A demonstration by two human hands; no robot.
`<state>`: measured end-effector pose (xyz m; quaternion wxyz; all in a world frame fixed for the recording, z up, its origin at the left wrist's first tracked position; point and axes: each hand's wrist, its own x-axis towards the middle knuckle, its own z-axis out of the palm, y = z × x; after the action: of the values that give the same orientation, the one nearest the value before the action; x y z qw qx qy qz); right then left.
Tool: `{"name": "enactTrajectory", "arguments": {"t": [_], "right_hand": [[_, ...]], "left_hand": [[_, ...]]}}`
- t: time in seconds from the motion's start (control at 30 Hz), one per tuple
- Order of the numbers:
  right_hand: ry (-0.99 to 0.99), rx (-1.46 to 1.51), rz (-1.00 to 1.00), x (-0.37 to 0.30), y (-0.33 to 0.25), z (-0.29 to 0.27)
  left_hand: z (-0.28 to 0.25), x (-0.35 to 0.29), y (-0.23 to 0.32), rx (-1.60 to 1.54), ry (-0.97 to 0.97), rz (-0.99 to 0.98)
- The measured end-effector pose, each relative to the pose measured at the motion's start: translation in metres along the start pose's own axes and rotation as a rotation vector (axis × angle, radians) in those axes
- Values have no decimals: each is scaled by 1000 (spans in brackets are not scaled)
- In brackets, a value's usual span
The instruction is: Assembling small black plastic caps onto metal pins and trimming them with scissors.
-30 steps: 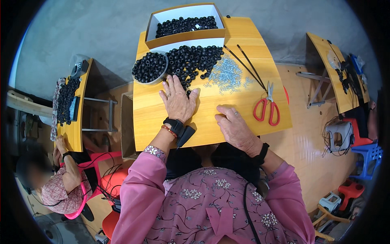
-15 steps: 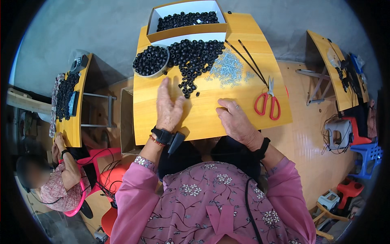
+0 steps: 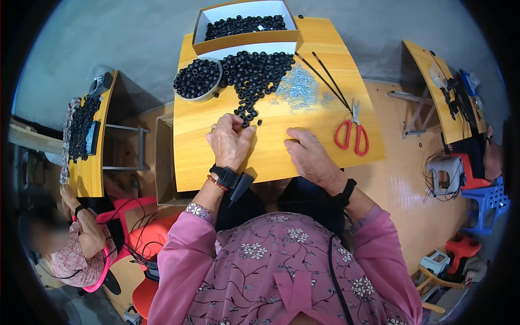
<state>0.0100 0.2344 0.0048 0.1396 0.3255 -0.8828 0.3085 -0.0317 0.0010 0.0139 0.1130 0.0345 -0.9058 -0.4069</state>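
Observation:
Near the front tip of a spread of black beads [image 3: 254, 73], my left hand [image 3: 230, 143] has its fingers bent down, with thumb and forefinger closing about a black bead [image 3: 245, 124]. One loose bead [image 3: 259, 122] lies just right of that thumb. My right hand [image 3: 314, 157] rests over the table's front part, its fingers curled in and thumb pressed near them. Whatever it may hold is hidden. Beyond it lies a heap of small clear bluish pieces [image 3: 299, 89], too fine to make out singly.
Red-handled scissors [image 3: 352, 130] and two thin dark sticks [image 3: 330, 81] lie on the yellow table [image 3: 206, 168] at right. A round tub [image 3: 219, 81] of beads stands at left, a cardboard box [image 3: 244, 37] of beads behind. Another person [image 3: 86, 238] sits at a side table, far left.
My left hand has moved forward and right to the bead tip, and its spread fingers have bent closed there. My right hand stays nearly still. The whole view has shifted slightly.

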Motion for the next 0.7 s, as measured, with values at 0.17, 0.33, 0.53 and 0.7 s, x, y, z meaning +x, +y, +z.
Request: {"name": "enactTrajectory", "arguments": {"t": [0.17, 0.33, 0.53, 0.7], "right_hand": [[27, 19, -4, 2, -2, -1], [-16, 10, 23, 1, -2, -3], [-10, 15, 30, -1, -1, -1], [40, -3, 18, -1, 4, 3]], "left_hand": [[9, 1, -7, 110, 36, 35], [9, 2, -13, 127, 85, 128], [3, -5, -26, -508, 75, 48], [-1, -19, -12, -668, 83, 42]]}}
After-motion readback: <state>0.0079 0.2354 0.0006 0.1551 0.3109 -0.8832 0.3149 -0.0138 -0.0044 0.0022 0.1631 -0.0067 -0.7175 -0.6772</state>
